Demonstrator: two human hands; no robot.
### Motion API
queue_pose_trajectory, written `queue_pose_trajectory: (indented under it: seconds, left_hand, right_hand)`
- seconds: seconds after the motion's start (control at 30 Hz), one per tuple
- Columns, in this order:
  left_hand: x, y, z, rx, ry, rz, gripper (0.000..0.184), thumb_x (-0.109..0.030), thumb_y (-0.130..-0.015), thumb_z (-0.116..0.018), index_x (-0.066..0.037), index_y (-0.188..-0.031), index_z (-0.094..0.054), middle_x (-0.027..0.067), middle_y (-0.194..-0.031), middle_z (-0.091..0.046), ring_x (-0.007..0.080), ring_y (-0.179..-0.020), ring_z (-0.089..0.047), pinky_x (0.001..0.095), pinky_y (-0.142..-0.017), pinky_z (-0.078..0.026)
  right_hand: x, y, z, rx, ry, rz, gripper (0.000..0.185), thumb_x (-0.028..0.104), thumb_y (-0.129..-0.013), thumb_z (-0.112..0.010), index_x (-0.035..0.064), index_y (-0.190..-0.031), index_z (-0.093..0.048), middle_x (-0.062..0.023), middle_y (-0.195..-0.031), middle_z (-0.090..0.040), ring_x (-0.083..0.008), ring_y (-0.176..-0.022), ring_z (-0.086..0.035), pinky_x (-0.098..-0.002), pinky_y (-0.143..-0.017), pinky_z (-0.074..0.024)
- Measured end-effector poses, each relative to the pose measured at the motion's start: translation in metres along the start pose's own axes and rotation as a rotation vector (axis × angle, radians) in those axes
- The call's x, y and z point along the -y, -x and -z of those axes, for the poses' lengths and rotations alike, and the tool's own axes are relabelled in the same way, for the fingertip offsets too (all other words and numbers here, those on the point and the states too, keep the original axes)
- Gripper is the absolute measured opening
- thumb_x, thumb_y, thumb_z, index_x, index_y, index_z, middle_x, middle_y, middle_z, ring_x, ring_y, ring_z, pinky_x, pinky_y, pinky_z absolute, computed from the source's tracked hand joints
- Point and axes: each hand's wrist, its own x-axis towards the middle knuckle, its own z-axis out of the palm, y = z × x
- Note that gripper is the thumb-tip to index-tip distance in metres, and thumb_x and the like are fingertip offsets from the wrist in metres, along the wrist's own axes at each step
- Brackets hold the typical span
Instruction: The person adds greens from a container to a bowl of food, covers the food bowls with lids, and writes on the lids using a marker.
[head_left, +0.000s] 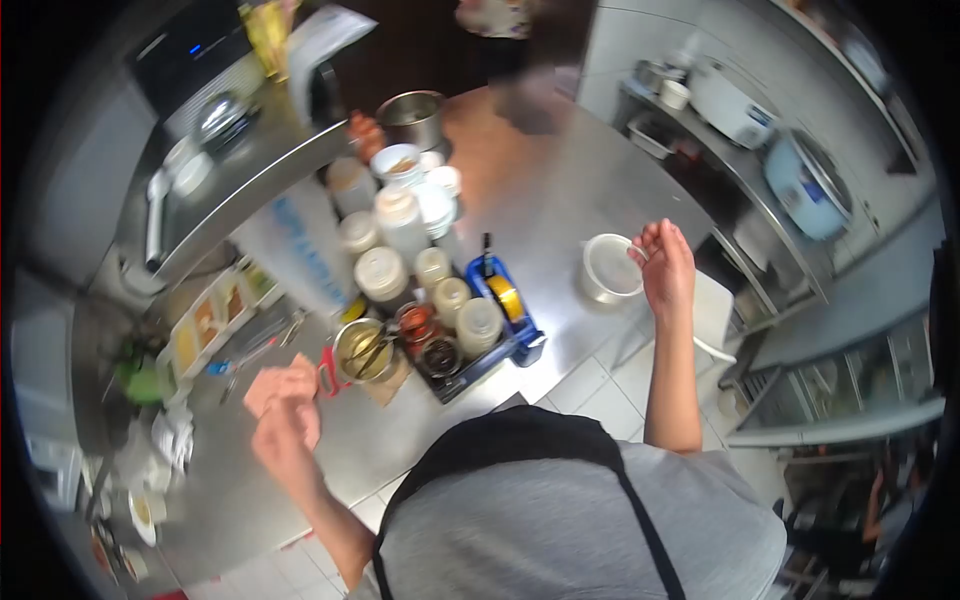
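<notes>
On the right, my right hand (668,268) has its fingers curled at the rim of a round, whitish plastic tub (611,272) close to the steel table's edge. My left hand (284,408), blurred by motion, is low over the left part of the table. It is closed on what looks like a folded pinkish cloth (306,370); the blur hides its details. Just right of that hand are a red-handled tool (328,374) and a metal pot (364,350) with utensils in it.
Squeeze bottles and jars (400,222) crowd the middle of the steel table (545,180), beside a blue tape dispenser (520,335). Ingredient trays (210,320) line the left. A white stool (706,312) and rice cookers (808,185) are right; a person (495,30) stands beyond.
</notes>
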Motion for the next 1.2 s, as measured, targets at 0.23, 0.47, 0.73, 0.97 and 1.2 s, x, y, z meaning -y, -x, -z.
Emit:
queue_pose_trajectory:
  seconds: [0.23, 0.47, 0.73, 0.97, 1.2]
  left_hand:
    - [0.017, -0.01, -0.005, 0.161, 0.179, -0.12, 0.047, -0.021, -0.099, -0.039, -0.009, -0.055, -0.033, 0.0, -0.051, -0.031, 0.011, -0.051, -0.035, 0.0271, -0.06, -0.035]
    - [0.015, -0.019, -0.026, 0.336, 0.166, -0.239, 0.046, -0.02, -0.098, -0.043, -0.007, -0.054, -0.04, 0.0022, -0.052, -0.041, 0.014, -0.053, -0.045, 0.0275, -0.053, -0.036]
    - [0.029, -0.002, -0.022, 0.353, 0.184, -0.082, 0.045, -0.023, -0.098, -0.044, -0.007, -0.056, -0.043, 0.0042, -0.053, -0.045, 0.0156, -0.056, -0.049, 0.0274, -0.057, -0.04]
    - [0.023, 0.018, -0.061, 0.928, 0.275, 0.168, 0.049, -0.037, -0.096, -0.044, 0.0, -0.127, -0.042, 0.0148, -0.12, -0.05, 0.0238, -0.112, -0.052, 0.0345, -0.094, -0.043]
    - [0.001, 0.012, -0.079, 0.921, 0.093, 0.02, 0.079, -0.028, -0.082, -0.065, -0.002, -0.143, -0.022, 0.0141, -0.136, -0.038, 0.0226, -0.125, -0.037, 0.0343, -0.104, -0.029]
  right_hand:
    - [-0.146, -0.048, 0.179, -0.549, 1.1, 0.055, 0.058, 0.039, -0.092, -0.048, -0.0083, -0.126, -0.043, -0.0242, -0.128, -0.048, -0.0322, -0.122, -0.046, -0.0384, -0.1, -0.0349]
    - [-0.22, -0.04, 0.195, -0.604, 0.681, -0.161, 0.041, 0.029, -0.093, -0.045, -0.002, -0.119, -0.048, -0.0173, -0.108, -0.057, -0.0281, -0.098, -0.056, -0.0409, -0.08, -0.0475]
    - [-0.162, 0.011, 0.177, -0.397, -0.195, -0.26, 0.039, 0.028, -0.095, -0.041, 0.0047, -0.127, -0.044, -0.0141, -0.116, -0.055, -0.0286, -0.096, -0.06, -0.0406, -0.084, -0.0509]
    - [-0.022, 0.054, 0.016, 0.112, 0.109, -0.261, 0.031, 0.025, -0.095, -0.045, 0.0034, -0.114, -0.055, -0.0054, -0.099, -0.061, -0.0145, -0.084, -0.06, -0.0267, -0.073, -0.0496]
    - [0.014, 0.114, -0.134, 0.701, 0.524, 0.051, 0.038, 0.023, -0.096, -0.044, 0.0041, -0.13, -0.046, -0.0182, -0.122, -0.055, -0.0255, -0.115, -0.052, -0.0332, -0.096, -0.0386]
